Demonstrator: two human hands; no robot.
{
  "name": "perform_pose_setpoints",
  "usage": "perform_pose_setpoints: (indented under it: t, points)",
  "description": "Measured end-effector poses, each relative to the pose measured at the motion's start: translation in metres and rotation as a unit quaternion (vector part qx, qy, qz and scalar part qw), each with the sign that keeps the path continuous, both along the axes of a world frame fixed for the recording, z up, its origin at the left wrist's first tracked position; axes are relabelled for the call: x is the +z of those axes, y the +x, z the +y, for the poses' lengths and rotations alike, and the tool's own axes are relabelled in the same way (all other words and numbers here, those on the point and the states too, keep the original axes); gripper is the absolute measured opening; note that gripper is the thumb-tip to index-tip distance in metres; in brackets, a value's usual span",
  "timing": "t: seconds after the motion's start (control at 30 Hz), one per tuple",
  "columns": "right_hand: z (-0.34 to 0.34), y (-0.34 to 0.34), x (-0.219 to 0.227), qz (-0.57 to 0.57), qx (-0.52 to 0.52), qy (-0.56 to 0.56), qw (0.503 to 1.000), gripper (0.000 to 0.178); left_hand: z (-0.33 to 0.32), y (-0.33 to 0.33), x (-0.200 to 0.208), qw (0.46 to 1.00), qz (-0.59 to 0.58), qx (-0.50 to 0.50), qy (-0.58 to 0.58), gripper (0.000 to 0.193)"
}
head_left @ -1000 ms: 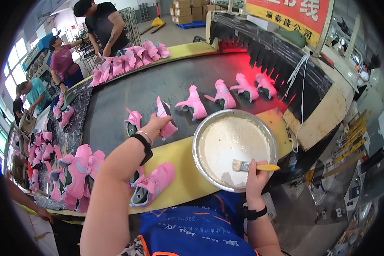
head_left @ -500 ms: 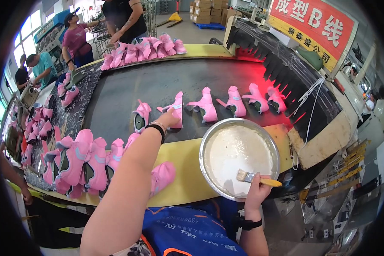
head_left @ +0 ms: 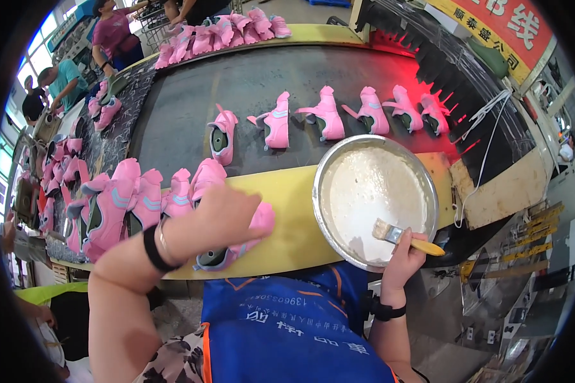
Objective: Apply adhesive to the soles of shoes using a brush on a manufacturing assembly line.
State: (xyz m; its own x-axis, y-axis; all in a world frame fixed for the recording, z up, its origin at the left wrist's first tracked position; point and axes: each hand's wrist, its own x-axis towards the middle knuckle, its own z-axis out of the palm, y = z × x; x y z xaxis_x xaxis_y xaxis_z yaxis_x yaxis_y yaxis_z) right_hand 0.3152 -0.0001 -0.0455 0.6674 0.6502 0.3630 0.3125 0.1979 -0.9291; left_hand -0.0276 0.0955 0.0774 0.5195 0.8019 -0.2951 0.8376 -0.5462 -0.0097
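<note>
My right hand (head_left: 404,260) grips a paintbrush (head_left: 428,246) with a yellow handle. Its bristles rest over the creamy white liquid in a round metal bowl (head_left: 317,205). My left hand (head_left: 222,216) hovers over a pink shoe upper (head_left: 262,220) lying at the near yellow edge, and partly hides it. The left fingers look curled, but blur and the back of the hand keep their grip from showing. Beyond, on the dark conveyor belt, a row of pink shoe uppers (head_left: 277,124) stretches right toward a red-lit opening.
A pile of pink shoe uppers (head_left: 112,204) stands at the near left; more uppers (head_left: 220,32) line the far edge. A black-fringed tunnel (head_left: 402,48) is at the right, with a white cord (head_left: 485,121) hanging. Other people (head_left: 64,89) work at the far left.
My left hand has drawn back from an upper on the belt to the one at the near edge. The right hand still holds the brush at the bowl. The view has tilted down.
</note>
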Motion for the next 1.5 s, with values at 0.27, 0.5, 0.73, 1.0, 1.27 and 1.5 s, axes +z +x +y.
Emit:
perform_pose_setpoints:
  t: [0.27,0.5,0.73,1.0,1.27,1.5]
  points:
    - [-0.005,-0.001,0.005,0.032,0.013,-0.032,0.999,0.017,-0.077,-0.019,-0.052,0.985,-0.014,0.157,0.073,0.069]
    - [-0.001,-0.003,0.005,-0.012,0.004,-0.015,1.000,0.018,-0.081,-0.017,-0.081,0.967,-0.129,0.152,0.158,0.067]
    - [0.000,-0.003,0.001,-0.004,-0.011,0.012,1.000,0.018,-0.069,0.015,-0.094,0.944,-0.264,0.154,0.125,0.070]
    - [0.000,-0.006,0.007,-0.004,-0.013,0.002,1.000,0.019,-0.058,0.002,-0.094,0.884,-0.372,0.282,0.001,0.084]
    - [0.000,-0.004,0.002,-0.014,-0.016,-0.003,1.000,0.020,-0.074,0.009,-0.110,0.923,-0.336,0.189,-0.014,0.080]
    - [0.000,0.000,-0.001,-0.042,-0.010,-0.015,0.999,0.019,-0.064,0.012,-0.118,0.890,-0.386,0.242,-0.004,0.079]
